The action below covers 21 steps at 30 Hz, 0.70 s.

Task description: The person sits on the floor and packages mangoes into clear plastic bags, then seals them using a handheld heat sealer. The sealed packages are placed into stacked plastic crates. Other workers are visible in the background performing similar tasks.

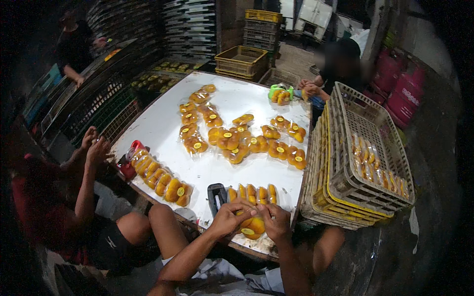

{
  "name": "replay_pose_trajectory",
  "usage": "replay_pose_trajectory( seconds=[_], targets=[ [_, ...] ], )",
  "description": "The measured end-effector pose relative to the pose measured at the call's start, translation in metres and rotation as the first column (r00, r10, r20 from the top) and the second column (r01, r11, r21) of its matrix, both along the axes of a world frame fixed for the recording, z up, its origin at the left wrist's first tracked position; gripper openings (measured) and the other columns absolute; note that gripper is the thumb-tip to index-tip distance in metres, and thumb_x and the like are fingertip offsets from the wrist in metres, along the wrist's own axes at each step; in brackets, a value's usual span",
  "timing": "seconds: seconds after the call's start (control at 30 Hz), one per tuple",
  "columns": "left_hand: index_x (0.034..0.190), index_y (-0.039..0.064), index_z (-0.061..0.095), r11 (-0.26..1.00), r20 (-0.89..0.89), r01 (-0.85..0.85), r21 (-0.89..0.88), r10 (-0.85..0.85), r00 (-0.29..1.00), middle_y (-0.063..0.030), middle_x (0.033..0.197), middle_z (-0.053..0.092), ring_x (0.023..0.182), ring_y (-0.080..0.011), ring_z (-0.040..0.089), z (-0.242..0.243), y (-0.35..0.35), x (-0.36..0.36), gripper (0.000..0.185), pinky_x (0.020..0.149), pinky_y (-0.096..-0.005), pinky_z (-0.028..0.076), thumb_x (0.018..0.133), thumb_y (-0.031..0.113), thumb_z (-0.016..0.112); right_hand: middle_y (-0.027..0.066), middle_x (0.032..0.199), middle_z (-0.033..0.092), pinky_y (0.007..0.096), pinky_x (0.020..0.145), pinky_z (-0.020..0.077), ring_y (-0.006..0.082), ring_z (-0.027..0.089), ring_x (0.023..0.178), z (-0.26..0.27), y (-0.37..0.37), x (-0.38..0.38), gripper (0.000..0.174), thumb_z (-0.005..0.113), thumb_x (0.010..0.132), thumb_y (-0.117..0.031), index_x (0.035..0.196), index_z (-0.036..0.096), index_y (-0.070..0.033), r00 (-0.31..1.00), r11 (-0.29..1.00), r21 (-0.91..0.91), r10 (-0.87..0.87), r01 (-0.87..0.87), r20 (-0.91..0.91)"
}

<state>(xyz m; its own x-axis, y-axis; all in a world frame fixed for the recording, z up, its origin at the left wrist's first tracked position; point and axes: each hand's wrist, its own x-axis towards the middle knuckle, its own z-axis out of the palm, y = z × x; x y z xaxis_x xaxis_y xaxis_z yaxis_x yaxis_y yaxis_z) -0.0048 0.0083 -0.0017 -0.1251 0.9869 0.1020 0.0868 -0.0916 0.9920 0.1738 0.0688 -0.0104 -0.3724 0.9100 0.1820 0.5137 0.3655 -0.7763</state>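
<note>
Just over the near edge of the white table (pixel 207 174), my left hand (pixel 231 218) and my right hand (pixel 276 222) pinch the top of one clear plastic bag of golden bread rolls (pixel 255 226). A yellow round label shows on the bag's lower side. My fingertips nearly meet at the bag's gathered end and partly cover it. A black tape dispenser (pixel 216 196) stands beyond my left hand. Directly past my fingers, several bagged rolls (pixel 251 190) lie in a row, partly hidden by my hands.
Labelled bread bags (pixel 227 140) cover mid-table. Another bagged row (pixel 159 177) lies left, beside a red tape dispenser (pixel 129 162). A green tape dispenser (pixel 276 88) stands far right. Stacked plastic crates (pixel 333 166) border the right side. Co-workers' hands (pixel 96 146) are at left and far right.
</note>
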Motion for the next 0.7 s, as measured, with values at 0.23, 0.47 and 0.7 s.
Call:
replay_pose_trajectory(
  seconds=[0.23, 0.47, 0.7],
  targets=[
    [0.097, 0.002, 0.072, 0.951, 0.241, 0.159, -0.266, -0.094, 0.966, -0.0034, 0.092, 0.065, 0.092, -0.0112, 0.059, 0.006, -0.005, -0.008, 0.027, 0.086, -0.0284, 0.047, 0.094, 0.029, 0.073, 0.0124, 0.078, 0.071, 0.0363, 0.063, 0.052, 0.0208, 0.066, 0.066, 0.015, -0.006, 0.01, 0.024, 0.076, 0.09, -0.024, 0.089, 0.074, -0.001, 0.97, 0.987, -0.144, 0.033, -0.069, -0.239],
    [0.088, -0.001, 0.058, 0.906, -0.169, -0.359, 0.226, 0.399, 0.901, -0.0145, 0.092, 0.048, 0.089, -0.0317, 0.054, -0.004, -0.011, 0.013, 0.019, 0.08, -0.0408, 0.043, 0.095, 0.017, 0.062, 0.0059, 0.092, 0.065, 0.029, 0.078, 0.049, 0.0125, 0.06, 0.083, -0.003, -0.051, -0.025, 0.021, 0.061, 0.101, -0.022, 0.11, 0.062, -0.003, 0.872, 0.947, -0.287, -0.018, -0.142, -0.49],
    [0.142, 0.006, 0.039, 0.891, -0.197, -0.42, 0.171, 0.448, 0.872, -0.0166, 0.125, 0.049, 0.123, -0.0329, 0.05, 0.007, -0.009, 0.004, 0.064, 0.104, -0.0414, 0.045, 0.087, 0.013, 0.071, 0.0099, 0.135, 0.054, 0.0341, 0.106, 0.0446, 0.0197, 0.054, 0.123, -0.019, -0.058, -0.047, 0.051, 0.07, 0.096, -0.025, 0.137, 0.044, -0.008, 0.542, 0.772, -0.497, -0.241, -0.396, -0.805]
  ],
)
